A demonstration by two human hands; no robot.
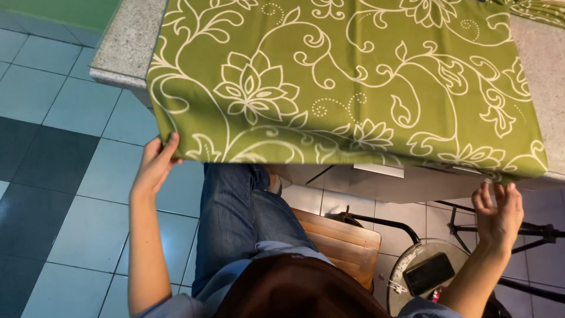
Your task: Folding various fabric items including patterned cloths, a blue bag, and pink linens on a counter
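A large green cloth [347, 82] with a cream flower pattern lies spread on the grey stone worktop [126, 44], and its near edge hangs over the front. The left hand [154, 166] pinches the near left corner, grip closed on the cloth. The right hand [499, 213] is under the near right corner, fingers open, just beside the hem.

Left hand [154, 166] pinches with thumb up; right hand [499, 211] open, fingers [497, 194] spread upward
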